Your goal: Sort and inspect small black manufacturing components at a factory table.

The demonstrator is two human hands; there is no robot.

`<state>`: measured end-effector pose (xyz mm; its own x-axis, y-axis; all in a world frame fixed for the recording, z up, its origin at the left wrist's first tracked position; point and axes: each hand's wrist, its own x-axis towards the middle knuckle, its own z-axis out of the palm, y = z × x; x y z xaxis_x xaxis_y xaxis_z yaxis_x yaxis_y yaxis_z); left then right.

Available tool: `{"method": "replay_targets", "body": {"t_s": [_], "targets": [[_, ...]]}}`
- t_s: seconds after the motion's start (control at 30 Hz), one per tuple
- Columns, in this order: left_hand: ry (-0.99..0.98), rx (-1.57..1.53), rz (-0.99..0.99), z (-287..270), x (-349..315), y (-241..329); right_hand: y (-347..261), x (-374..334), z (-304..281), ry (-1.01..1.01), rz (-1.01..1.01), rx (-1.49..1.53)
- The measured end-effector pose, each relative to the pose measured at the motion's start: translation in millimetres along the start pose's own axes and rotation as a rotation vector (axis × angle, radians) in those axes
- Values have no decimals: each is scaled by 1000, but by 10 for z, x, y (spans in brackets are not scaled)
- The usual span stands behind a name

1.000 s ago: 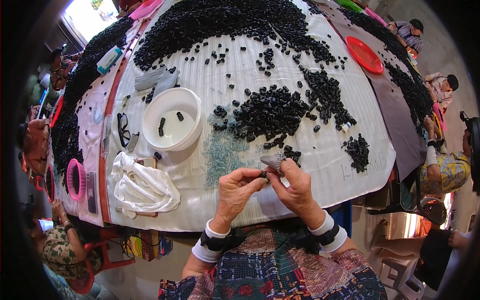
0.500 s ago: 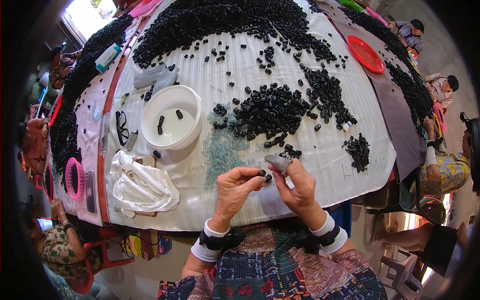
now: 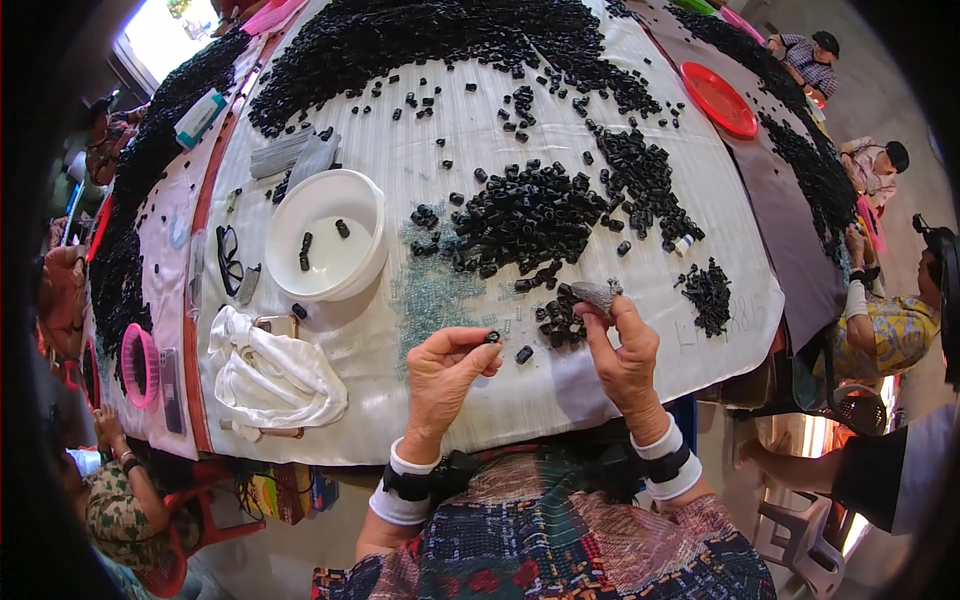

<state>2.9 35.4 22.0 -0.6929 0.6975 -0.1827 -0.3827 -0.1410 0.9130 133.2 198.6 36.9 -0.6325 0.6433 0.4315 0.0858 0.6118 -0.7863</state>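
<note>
My left hand (image 3: 452,378) pinches a small black tubular piece (image 3: 492,337) between thumb and fingertips. My right hand (image 3: 628,362) is closed on a scrap of grey fabric (image 3: 597,294); whether the scrap is held or worn on a finger I cannot tell. It is beside a small cluster of black pieces (image 3: 557,325). Between my hands, a single black piece (image 3: 524,354) shows against the white cloth. Beyond them is a larger heap of black pieces (image 3: 530,215), with tiny clear bluish pieces (image 3: 432,300) spread to its left.
A white bowl (image 3: 278,250) with a few black pieces stands left, near eyeglasses (image 3: 229,258) and a bunched white cloth (image 3: 275,375). Thin black parts (image 3: 707,300) lie right. A huge black heap (image 3: 430,45) covers the far table; a red tray (image 3: 718,100) is far right. Other people sit around.
My hands have moved apart, the left to the left and the right to the right. Two black pieces were at my left fingertips; now one is there and another shows between my hands.
</note>
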Motion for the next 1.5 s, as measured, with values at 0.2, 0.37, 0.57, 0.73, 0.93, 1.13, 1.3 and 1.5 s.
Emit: {"method": "replay_targets", "body": {"t_s": [0.2, 0.37, 0.57, 0.73, 0.93, 1.13, 1.3, 1.5], "targets": [[-18, 7, -28, 21, 6, -44, 86, -132, -118, -75, 60, -78], [-18, 8, -51, 35, -10, -40, 145, -181, -13, -140, -96, -136], [-11, 3, -64, 65, -25, -6, 66, -48, 143, -202, -293, -302], [-4, -10, -63, 57, -31, 3, 84, -10, 246, -260, -317, -527], [4, -21, -55, 26, -37, 5, 95, -9, 305, -258, -317, -663], [4, -23, -51, 5, -52, -3, 77, -67, 341, -259, -371, -707], [5, -27, -51, 5, -59, -5, 56, -55, 328, -288, -280, -713], [20, -29, -46, 4, -73, -13, 83, -46, 335, -262, -374, -585]]}}
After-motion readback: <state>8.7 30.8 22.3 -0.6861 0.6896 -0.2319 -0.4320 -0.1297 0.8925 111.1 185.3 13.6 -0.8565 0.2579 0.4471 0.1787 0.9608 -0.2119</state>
